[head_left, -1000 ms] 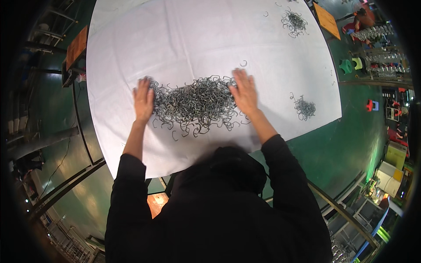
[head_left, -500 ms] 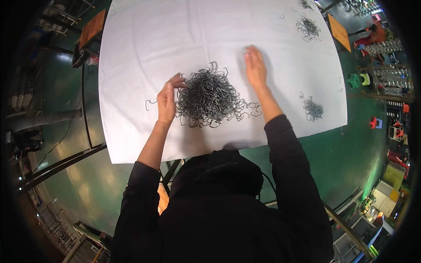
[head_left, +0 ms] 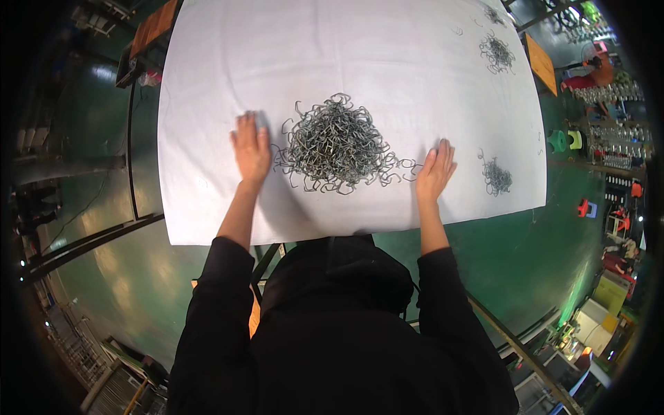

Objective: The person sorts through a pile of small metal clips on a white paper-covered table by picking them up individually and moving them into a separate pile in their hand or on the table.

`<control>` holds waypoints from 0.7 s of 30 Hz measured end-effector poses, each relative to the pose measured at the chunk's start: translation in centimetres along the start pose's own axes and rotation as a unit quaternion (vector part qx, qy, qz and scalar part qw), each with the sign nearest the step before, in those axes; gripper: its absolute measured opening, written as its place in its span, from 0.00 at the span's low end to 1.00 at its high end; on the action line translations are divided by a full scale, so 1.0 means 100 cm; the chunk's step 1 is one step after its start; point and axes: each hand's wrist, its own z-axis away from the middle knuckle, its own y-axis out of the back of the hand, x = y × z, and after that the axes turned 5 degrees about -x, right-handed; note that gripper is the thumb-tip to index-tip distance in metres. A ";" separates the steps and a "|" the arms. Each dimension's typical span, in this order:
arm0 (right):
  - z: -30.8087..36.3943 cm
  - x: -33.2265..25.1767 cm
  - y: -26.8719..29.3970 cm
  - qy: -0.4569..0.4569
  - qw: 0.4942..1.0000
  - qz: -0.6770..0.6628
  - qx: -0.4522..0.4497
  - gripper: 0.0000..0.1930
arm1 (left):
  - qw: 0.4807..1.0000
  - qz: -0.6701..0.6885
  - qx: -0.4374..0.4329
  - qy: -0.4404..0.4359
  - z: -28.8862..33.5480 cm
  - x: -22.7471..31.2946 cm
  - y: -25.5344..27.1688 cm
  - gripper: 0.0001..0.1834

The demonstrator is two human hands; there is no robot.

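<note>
A large heap of dark metal hooks (head_left: 339,142), curved like an S or C, lies in the middle of the white-covered table (head_left: 277,62). Left of the heap, my left hand (head_left: 251,146) is open with its fingers stretched away from me, holding nothing. On the other side, my right hand (head_left: 436,169) is open too, fingers extended, beside the loose hooks (head_left: 402,169) that trail off the heap's right edge. Between my right hand and the table's right edge sits a smaller pile of hooks (head_left: 496,178).
Another small pile of hooks (head_left: 496,54) lies at the far right, with a smaller one (head_left: 493,15) beyond it. Wooden boards (head_left: 541,63) stand past the table's far corners. Green floor surrounds the table, with stools (head_left: 574,140) and racks of metal parts to the right.
My left hand has moved left, away from the heap's edge. My right hand has come back toward me and slightly right, near the trailing hooks. The view has shifted a little.
</note>
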 end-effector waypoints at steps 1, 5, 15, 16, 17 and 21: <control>0.010 -0.004 -0.002 0.011 1.000 0.020 -0.002 0.24 | 1.000 0.016 -0.008 -0.026 0.000 0.013 -0.007 0.26; 0.024 -0.081 -0.030 0.106 0.990 -0.021 -0.095 0.28 | 0.991 0.100 -0.037 -0.081 0.008 0.062 -0.033 0.26; -0.005 -0.170 0.002 0.141 0.919 -0.336 -0.152 0.23 | 0.951 0.278 -0.065 -0.119 0.047 0.111 0.012 0.25; -0.009 -0.165 0.013 0.113 0.927 -0.338 -0.120 0.21 | 0.959 0.223 -0.083 -0.157 0.056 0.102 0.015 0.25; -0.015 -0.153 0.027 0.095 0.939 -0.320 -0.084 0.20 | 0.959 0.169 -0.097 -0.204 0.061 0.095 0.018 0.26; -0.005 -0.098 0.048 0.043 0.955 -0.292 -0.026 0.17 | 0.829 -0.011 -0.284 -0.481 0.082 0.081 0.010 0.25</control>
